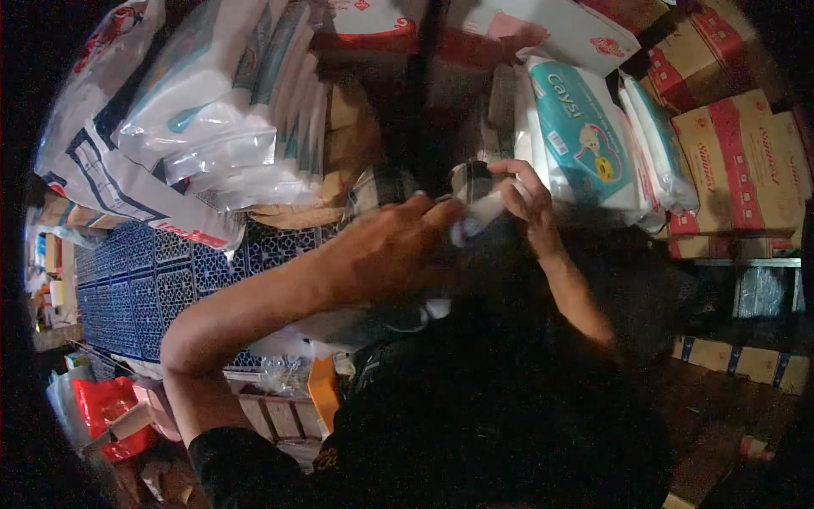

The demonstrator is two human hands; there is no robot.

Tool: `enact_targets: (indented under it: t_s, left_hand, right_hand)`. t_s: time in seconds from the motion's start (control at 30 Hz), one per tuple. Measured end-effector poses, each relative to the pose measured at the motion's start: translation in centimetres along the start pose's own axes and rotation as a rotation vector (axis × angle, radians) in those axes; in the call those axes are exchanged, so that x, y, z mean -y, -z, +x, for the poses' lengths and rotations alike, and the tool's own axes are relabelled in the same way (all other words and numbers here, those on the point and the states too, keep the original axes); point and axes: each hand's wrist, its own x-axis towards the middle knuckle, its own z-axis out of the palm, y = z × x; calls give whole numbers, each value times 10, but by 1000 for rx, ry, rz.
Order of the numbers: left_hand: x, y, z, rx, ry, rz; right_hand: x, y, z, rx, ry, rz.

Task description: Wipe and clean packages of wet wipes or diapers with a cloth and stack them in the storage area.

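In front of my chest, both hands meet at a small white object (485, 210) with a bluish patch at its lower end. Its exact kind is blurred and partly covered by fingers. My left hand (398, 242) is closed, its fingers curled against the object's left side, the back of the hand facing up. With bent fingers, my right hand (530, 199) grips the right side of it. A dark round shape (469, 180) shows just above the object; I cannot tell whether it belongs to it. Beyond my right hand stands a teal and white plastic package (577, 127).
Stacked clear-wrapped packages (229, 110) and a large printed white bag (153, 187) lie at the far left, above a blue patterned lattice surface (178, 280). Brown and red cartons (738, 161) pile up on the right. A red plastic bag (106, 411) sits at the lower left.
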Motion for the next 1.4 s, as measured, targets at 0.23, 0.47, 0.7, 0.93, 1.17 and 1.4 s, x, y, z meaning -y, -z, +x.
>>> enact_targets:
  t_s: [0.23, 0.47, 0.7, 0.93, 1.17, 1.4]
  left_hand:
    - [22, 31, -49, -94, 321, 269]
    - [88, -50, -53, -671, 483, 254]
    - [75, -82, -76, -747, 608, 81]
    - [6, -127, -140, -616, 794, -401]
    - [20, -145, -204, -624, 795, -730]
    - [30, -37, -107, -1134, 755, -881]
  right_hand:
    - [-36, 1, 19, -162, -44, -39]
    - [-52, 12, 9, -83, -84, -649]
    - [-33, -19, 25, 27, 243, -1029]
    - [-24, -80, 61, 596, 18, -823]
    - [-24, -84, 93, 846, -74, -769]
    - [-86, -38, 104, 677, -423, -400]
